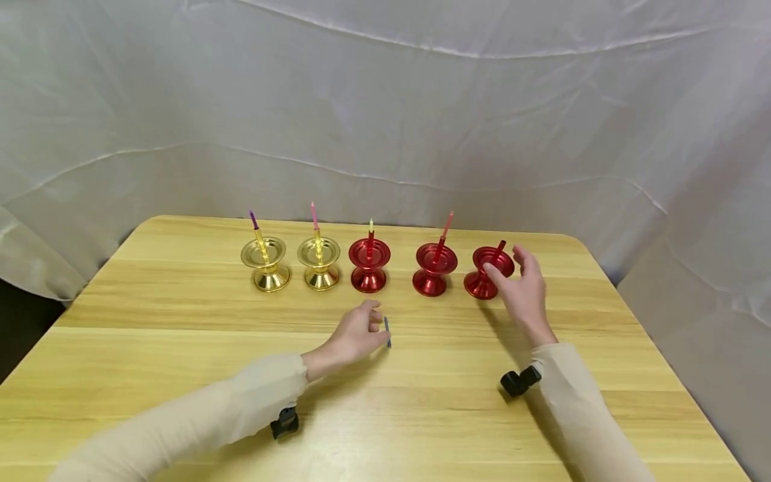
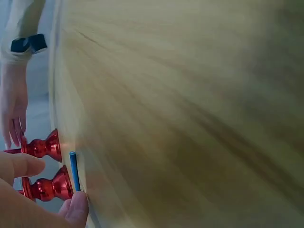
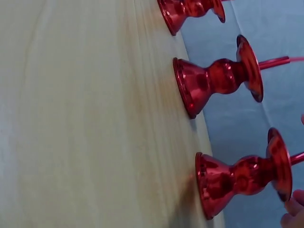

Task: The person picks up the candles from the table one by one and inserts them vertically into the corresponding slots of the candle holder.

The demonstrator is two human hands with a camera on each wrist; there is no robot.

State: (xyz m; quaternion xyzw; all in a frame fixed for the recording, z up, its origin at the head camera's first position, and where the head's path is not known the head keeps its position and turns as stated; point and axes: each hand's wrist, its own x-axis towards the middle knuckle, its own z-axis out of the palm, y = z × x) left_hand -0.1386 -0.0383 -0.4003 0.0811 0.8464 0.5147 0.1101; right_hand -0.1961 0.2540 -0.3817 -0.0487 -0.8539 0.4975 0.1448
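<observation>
My left hand [image 1: 355,335] is over the table, thumb and fingers apart beside a thin blue candle [image 1: 387,333]. In the left wrist view its fingertips overlap the blue candle's [image 2: 74,171] near end. On the right, my right hand [image 1: 523,291] grips the dish of the rightmost red candle holder [image 1: 480,286], thumb at the front left and fingers on the right side. This holder's tube stands upright with no candle showing in it. In the right wrist view, fingertips [image 3: 295,209] meet the edge of the red dish.
Left of it stand two more red holders, one with a red-pink candle [image 1: 448,224], one with a pale yellow candle [image 1: 371,225]. Further left, two gold holders carry a pink candle [image 1: 314,215] and a purple candle [image 1: 253,219]. A pale curtain [image 1: 385,134] hangs behind the table.
</observation>
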